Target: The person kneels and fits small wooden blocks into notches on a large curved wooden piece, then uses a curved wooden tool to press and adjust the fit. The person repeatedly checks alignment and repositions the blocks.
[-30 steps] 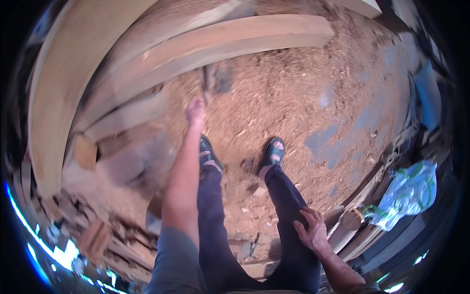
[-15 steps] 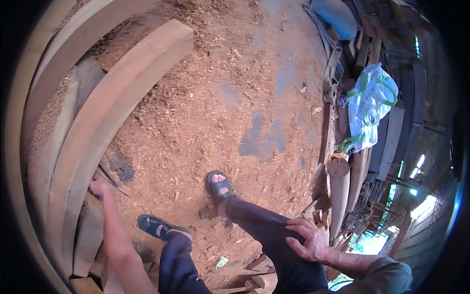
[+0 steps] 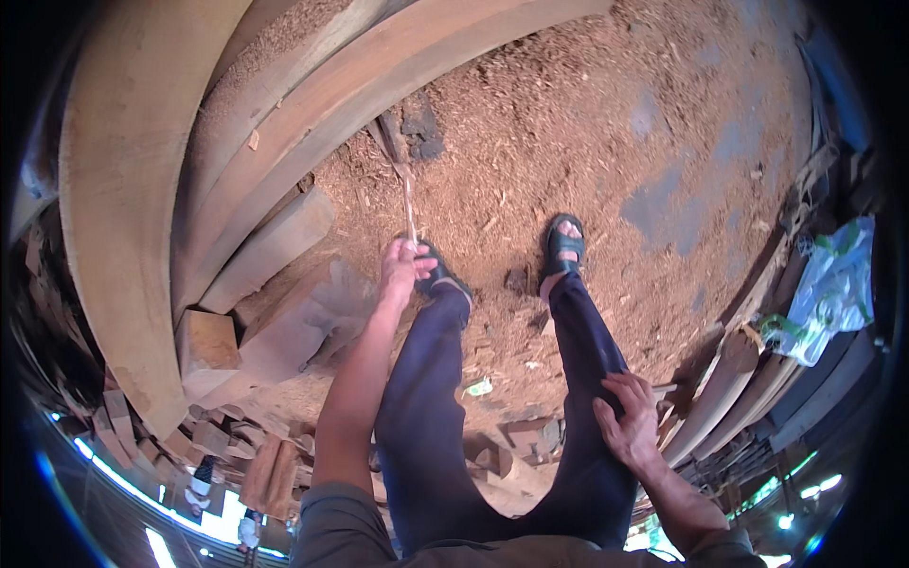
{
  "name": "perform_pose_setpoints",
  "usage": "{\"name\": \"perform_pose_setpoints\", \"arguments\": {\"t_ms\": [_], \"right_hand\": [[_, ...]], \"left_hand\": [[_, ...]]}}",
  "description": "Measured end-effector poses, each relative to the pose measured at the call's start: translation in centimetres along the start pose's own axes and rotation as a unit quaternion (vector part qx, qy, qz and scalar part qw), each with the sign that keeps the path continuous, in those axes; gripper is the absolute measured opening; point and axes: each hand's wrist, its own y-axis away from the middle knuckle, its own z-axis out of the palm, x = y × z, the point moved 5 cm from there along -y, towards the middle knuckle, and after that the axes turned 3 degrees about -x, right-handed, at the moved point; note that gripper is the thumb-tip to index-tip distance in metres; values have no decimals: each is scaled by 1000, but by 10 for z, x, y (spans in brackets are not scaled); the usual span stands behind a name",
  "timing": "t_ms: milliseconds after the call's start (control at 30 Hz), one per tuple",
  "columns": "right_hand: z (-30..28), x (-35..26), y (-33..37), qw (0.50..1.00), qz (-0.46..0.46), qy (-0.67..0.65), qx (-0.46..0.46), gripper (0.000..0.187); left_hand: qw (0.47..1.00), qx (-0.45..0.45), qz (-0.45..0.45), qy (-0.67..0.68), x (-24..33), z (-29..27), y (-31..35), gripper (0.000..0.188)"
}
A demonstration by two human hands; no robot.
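Note:
My left hand is raised in front of my left foot, its fingers closed around one end of a thin, pale reddish stick. The stick points away from me over the shavings; blur hides whether it is wood or a tool. My right hand lies on my right leg above the knee, fingers apart, with nothing in it. Left of my left hand, a long squared timber beam lies on the ground. A dark chunk rests on the sawdust beyond the stick.
Sawdust and shavings cover the ground. A wide curved plank and a short wood block are at the left. Along the right lie poles and a clear plastic bag. Two people stand far off at lower left.
My left hand has come away from the ground beside the beam and is now up near my left foot with the thin stick. My view has swung left. The right hand stays on my leg.

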Motion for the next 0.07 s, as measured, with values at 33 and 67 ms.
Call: {"name": "perform_pose_setpoints", "arguments": {"t_ms": [33, 67], "right_hand": [[5, 2, 7, 1000, -3, 1, -2, 31], [12, 4, 13, 1000, 5, -11, -12, 33]], "left_hand": [[1000, -26, -16, -4, -1, 7, 27, 23], [998, -53, -30, -8, -2, 12, 52, 25]]}}
